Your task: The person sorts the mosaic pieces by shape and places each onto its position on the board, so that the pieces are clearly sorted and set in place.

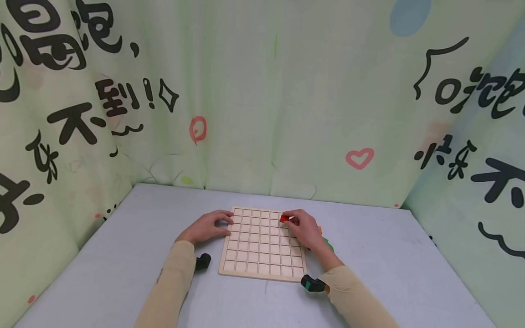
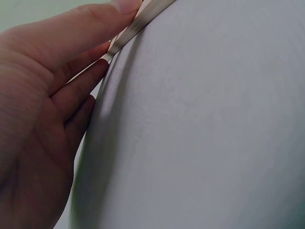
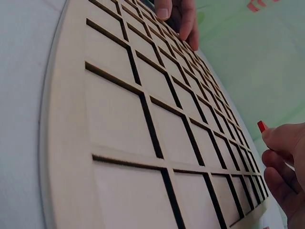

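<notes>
A light wooden board (image 1: 262, 275) with a grid of square recesses lies on the table. My left hand (image 1: 206, 227) rests its fingertips and thumb on the board's left edge; in the left wrist view the thumb and fingers of this hand (image 2: 52, 86) touch the wooden rim (image 2: 131, 29). My right hand (image 1: 305, 230) pinches a small red piece (image 1: 284, 218) over the board's upper right part. In the right wrist view that hand (image 3: 288, 162) holds the red piece (image 3: 261, 126) between thumb and finger, above the grid.
Green pieces (image 1: 328, 245) and an orange piece (image 1: 320, 229) lie right of the board, partly hidden by the right hand and forearm. A pale table (image 1: 393, 255) surrounds the board, with printed curtains (image 1: 238, 91) behind and at both sides.
</notes>
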{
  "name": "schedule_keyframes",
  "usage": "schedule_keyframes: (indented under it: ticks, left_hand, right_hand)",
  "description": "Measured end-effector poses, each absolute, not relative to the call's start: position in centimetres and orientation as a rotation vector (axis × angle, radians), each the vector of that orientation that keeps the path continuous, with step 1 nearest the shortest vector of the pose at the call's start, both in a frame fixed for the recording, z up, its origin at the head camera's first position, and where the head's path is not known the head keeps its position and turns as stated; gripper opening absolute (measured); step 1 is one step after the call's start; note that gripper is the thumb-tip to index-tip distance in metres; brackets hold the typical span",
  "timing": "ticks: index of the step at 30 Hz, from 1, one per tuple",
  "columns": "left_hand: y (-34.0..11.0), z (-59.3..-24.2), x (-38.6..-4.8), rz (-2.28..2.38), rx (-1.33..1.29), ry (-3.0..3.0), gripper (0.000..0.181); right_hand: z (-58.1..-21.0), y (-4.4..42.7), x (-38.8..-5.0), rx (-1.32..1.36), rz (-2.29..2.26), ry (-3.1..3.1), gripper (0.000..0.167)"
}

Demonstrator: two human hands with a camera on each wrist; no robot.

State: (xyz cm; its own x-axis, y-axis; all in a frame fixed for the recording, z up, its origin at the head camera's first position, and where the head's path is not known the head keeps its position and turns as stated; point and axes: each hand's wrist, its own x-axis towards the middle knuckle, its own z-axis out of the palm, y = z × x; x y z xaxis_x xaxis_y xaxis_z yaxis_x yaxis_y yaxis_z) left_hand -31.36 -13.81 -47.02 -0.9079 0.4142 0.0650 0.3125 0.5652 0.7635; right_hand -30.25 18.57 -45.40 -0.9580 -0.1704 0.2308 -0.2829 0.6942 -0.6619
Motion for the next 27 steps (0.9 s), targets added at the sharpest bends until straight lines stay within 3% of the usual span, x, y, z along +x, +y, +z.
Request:
schedule_keyframes:
  ticks: [27]
  left_hand:
    - [-13.8,-47.1,-31.4,1.294,0.629,2.65,0.024]
  right_hand:
    - [-45.6,14.3,-29.6,0.565,1.14,-2.778,0.025]
